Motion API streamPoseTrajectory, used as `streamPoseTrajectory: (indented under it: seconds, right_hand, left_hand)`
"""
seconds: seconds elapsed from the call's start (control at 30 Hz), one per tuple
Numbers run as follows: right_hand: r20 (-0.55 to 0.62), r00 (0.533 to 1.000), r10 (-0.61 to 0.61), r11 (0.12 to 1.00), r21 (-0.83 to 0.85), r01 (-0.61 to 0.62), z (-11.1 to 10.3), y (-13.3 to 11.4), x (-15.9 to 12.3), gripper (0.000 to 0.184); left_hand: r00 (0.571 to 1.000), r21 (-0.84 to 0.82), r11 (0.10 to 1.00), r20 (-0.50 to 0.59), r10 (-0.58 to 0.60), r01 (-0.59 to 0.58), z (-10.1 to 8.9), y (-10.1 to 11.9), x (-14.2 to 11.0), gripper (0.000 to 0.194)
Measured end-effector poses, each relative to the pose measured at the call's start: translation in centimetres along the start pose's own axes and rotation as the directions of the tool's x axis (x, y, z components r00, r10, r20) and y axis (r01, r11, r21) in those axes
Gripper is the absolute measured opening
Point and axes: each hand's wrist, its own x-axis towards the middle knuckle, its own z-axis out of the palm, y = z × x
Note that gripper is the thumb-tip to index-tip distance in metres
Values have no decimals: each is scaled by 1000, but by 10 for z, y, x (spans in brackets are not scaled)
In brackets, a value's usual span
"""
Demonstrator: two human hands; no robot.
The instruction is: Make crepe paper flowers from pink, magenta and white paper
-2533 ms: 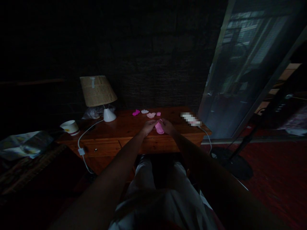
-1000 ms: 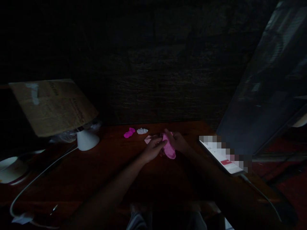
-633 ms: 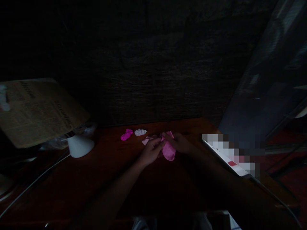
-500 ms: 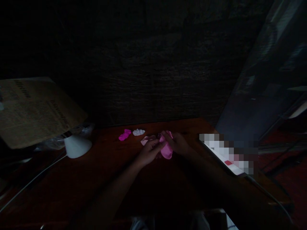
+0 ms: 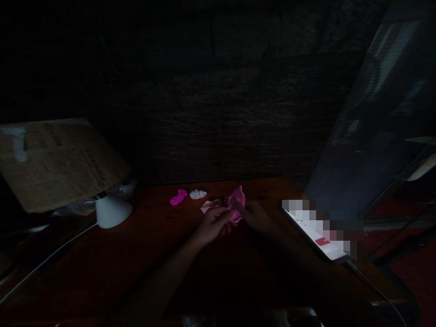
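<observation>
In the middle of the head view, both hands hold a small pink cloth [image 5: 236, 203] with a wavy edge, shaped like a low-cut sock; dim light hides its exact kind. My left hand [image 5: 213, 223] pinches its lower left side between thumb and fingers. On the other side, my right hand [image 5: 254, 215] grips it with the thumb across the front. Just behind my left hand lies a pale pink cloth [image 5: 210, 205] on the table. Farther left are a crumpled magenta cloth [image 5: 179, 197] and a white one [image 5: 198, 194].
A lamp with a white cone base [image 5: 112, 213] and a newsprint-patterned shade [image 5: 68, 163] stands at left, its cord trailing forward. At right, a lit tablet or phone [image 5: 318, 238] with a cable rests on the wooden table [image 5: 153, 254]. A dark brick wall rises behind.
The pink cloth has turned in my hands: its smooth rounded side faced me before, and now its wavy, open-looking side shows. The view has tilted up slightly.
</observation>
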Motion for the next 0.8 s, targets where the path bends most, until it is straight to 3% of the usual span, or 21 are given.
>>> streamPoseTrajectory:
  seconds: [0.2,0.3,0.47,0.63,0.8]
  right_hand:
    - [-185,981,-65,998,-22,62,5,1,1,61]
    - [-138,990,-42,993,100,56,6,-3,1,60]
    - [-18,997,73,978,199,-68,6,-10,1,60]
    - [-42,999,-32,988,148,38,12,-5,-4,61]
    - [-90,995,-30,995,94,39,19,-2,-6,63]
  left_hand:
    - [995,-19,999,89,-41,43,4,3,0,52]
    - [998,-36,999,54,-17,19,4,4,-2,48]
    - [999,-99,995,47,-15,20,4,2,-4,46]
    - [996,-63,998,81,-23,28,6,3,-3,53]
    - [993,62,996,104,55,-61,8,7,-4,56]
